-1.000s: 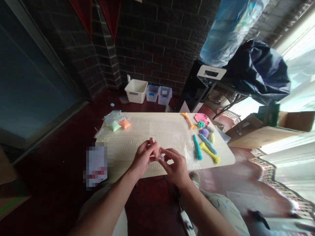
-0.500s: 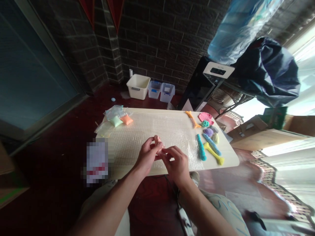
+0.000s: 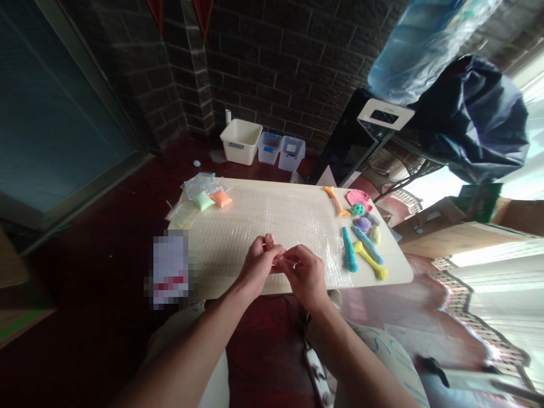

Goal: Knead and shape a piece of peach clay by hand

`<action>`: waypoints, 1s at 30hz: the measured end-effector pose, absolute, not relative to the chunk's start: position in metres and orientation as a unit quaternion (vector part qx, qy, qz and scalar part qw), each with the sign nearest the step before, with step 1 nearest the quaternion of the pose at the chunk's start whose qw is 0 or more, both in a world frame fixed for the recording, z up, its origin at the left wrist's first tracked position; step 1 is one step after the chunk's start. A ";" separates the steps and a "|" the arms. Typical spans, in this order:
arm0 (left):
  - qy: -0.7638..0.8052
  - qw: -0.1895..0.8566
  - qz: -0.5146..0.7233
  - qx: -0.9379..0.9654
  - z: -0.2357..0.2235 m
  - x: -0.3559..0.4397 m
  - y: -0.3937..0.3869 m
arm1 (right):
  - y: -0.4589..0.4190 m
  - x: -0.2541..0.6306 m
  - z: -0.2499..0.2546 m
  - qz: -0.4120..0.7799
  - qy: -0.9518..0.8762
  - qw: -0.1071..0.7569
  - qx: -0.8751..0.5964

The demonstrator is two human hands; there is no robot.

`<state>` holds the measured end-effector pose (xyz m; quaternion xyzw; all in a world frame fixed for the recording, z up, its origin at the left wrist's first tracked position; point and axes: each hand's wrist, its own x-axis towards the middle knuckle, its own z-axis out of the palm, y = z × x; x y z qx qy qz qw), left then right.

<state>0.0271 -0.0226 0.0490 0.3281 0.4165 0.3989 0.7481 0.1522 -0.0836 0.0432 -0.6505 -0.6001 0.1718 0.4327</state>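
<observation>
My left hand [image 3: 256,265] is closed around a small pinkish lump of modelling clay [image 3: 278,260], mostly hidden by the fingers. My right hand [image 3: 306,274] pinches at the same lump from the right, its fingertips close to the left thumb. Both hands are above the near part of a bubble-wrap sheet [image 3: 238,232] spread over the pale table [image 3: 397,266]. To their right lie shaped clay pieces: a teal stick [image 3: 349,250], a yellow bone-like piece [image 3: 371,262] and a blue stick [image 3: 368,245].
Further right are an orange piece [image 3: 336,202], a pink piece [image 3: 359,199], a teal ball [image 3: 357,209] and a purple lump [image 3: 362,224]. Green [image 3: 203,200] and orange clay packets [image 3: 221,198] lie far left. Plastic bins [image 3: 241,141] and a water dispenser [image 3: 385,116] stand beyond.
The camera view has shifted slightly, so the table sits a little higher. The hands still grip the pinkish lump between them, with only small finger movements.
</observation>
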 end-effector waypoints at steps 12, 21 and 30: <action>0.345 0.761 0.383 0.394 0.046 0.014 -0.004 | -0.073 0.169 0.042 0.385 -0.422 0.534 -0.624; 0.353 0.754 0.442 0.332 0.044 0.021 -0.008 | -0.076 0.148 0.042 0.155 -0.539 0.502 -0.658; 0.296 0.813 0.450 0.222 0.049 0.017 0.002 | -0.070 0.149 0.043 0.372 -0.426 0.609 -0.557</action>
